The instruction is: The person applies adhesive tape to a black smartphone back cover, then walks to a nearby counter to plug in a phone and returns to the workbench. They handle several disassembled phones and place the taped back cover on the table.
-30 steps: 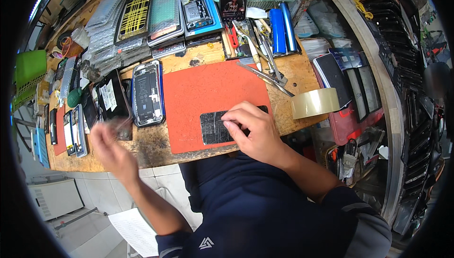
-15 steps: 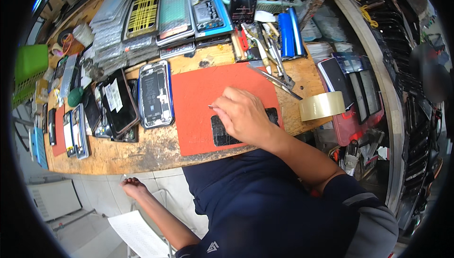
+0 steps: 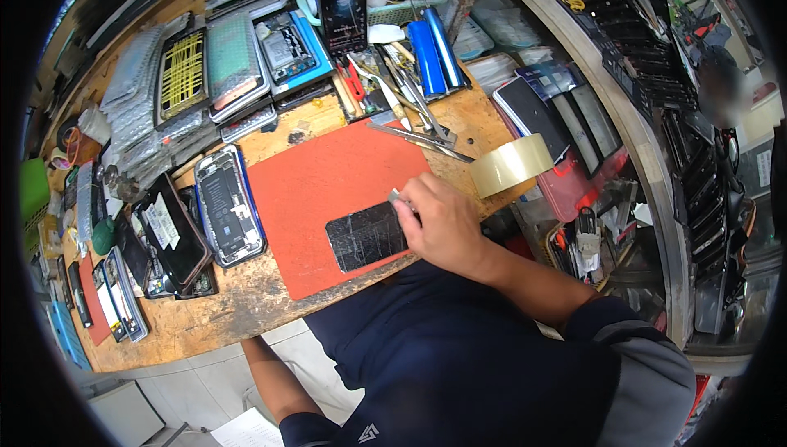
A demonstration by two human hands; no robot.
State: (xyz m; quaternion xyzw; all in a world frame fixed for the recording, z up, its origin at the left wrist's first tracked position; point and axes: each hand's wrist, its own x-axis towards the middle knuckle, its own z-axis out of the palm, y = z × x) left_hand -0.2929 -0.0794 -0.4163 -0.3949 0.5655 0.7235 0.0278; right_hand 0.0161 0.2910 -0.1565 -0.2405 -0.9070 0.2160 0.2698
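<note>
A black phone with a cracked screen [image 3: 361, 240] lies on the orange-red mat [image 3: 316, 168], close to the table's front edge. Over its right end is my right hand [image 3: 440, 222], fingers pinched on a small flat metallic piece [image 3: 395, 195] whose exact kind is too small to make out. The table's front edge hides my left hand; only the forearm shows below it.
An opened phone with its battery exposed [image 3: 225, 205] lies left of the mat, beside a dark phone [image 3: 175, 230]. Tweezers and hand tools [image 3: 402, 90] lie behind it. A tape roll [image 3: 512, 166] stands at right. A lit phone [image 3: 343, 17] stands at the back.
My right hand has moved from over the cracked phone's middle to its right end, uncovering more of the screen. My left hand has gone under the table edge. The view has turned and shifted.
</note>
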